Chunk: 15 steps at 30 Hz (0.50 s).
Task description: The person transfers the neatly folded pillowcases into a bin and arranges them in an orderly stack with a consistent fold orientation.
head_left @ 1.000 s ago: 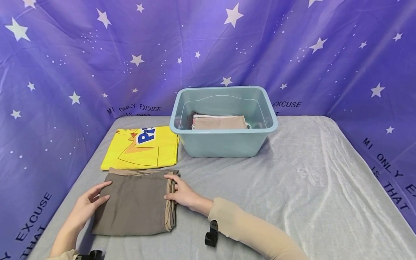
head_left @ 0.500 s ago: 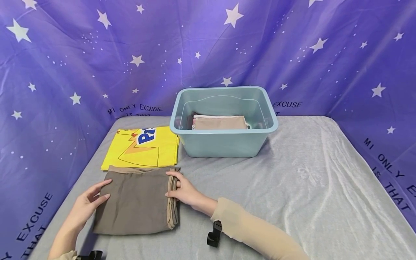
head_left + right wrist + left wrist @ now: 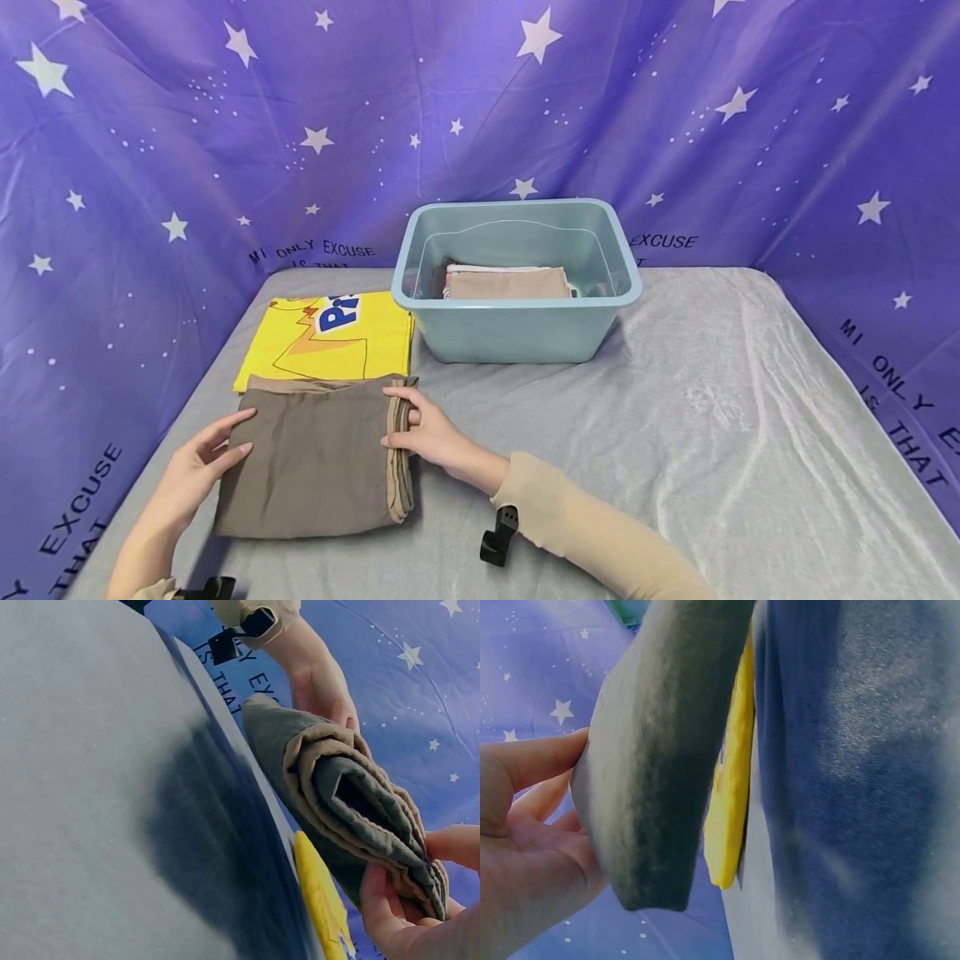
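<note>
A folded grey-brown cloth (image 3: 315, 458) with tan inner edges is held up off the grey bed-like surface. My left hand (image 3: 183, 479) pinches its left edge, and my right hand (image 3: 438, 437) pinches the layered right edge, thumb on one side and fingers on the other. In the right wrist view, the rolled layers of the cloth (image 3: 352, 795) stand apart from the surface, with a shadow cast below. A yellow folded cloth (image 3: 322, 346) with a cartoon print lies just behind, its front edge partly covered by the grey-brown one.
A blue-grey plastic tub (image 3: 517, 333) stands at the back middle, with a folded beige cloth (image 3: 510, 283) and other fabric inside. Purple star-printed curtains (image 3: 480, 108) enclose the back and sides of the grey covering (image 3: 720, 433).
Both hands have raised the grey-brown cloth and shifted it slightly away from me and to the right. It now overlaps the front of the yellow cloth in the head view.
</note>
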### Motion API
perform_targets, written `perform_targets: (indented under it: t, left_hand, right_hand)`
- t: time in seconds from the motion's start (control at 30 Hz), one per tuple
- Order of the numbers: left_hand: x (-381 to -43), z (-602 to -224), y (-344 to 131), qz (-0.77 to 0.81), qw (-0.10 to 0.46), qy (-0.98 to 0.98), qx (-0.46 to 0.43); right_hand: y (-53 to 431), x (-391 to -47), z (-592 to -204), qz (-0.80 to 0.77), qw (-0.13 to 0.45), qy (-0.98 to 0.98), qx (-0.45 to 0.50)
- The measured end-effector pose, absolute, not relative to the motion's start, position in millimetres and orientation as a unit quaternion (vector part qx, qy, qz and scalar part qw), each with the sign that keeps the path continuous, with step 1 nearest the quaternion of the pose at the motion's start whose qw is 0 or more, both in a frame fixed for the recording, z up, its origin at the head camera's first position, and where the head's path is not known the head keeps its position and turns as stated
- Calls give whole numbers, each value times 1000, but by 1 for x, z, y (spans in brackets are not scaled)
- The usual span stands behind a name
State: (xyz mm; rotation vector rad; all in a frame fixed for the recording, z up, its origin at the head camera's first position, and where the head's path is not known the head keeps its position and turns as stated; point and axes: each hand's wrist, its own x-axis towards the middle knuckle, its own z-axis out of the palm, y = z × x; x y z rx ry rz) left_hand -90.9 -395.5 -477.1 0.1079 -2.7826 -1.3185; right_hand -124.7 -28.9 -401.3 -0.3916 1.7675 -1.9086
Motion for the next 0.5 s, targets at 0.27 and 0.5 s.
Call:
perform_targets:
  t: [0.27,0.5]
  left_hand:
    - [-94,-486,-406,-427,38,-903,35]
    - [-89,-467,-395,-459,35,-888,22]
  right_hand:
    - [-21,-120,-373,-703,259,645,-150]
    - [-23,-130,-383,-706,264,640,-148]
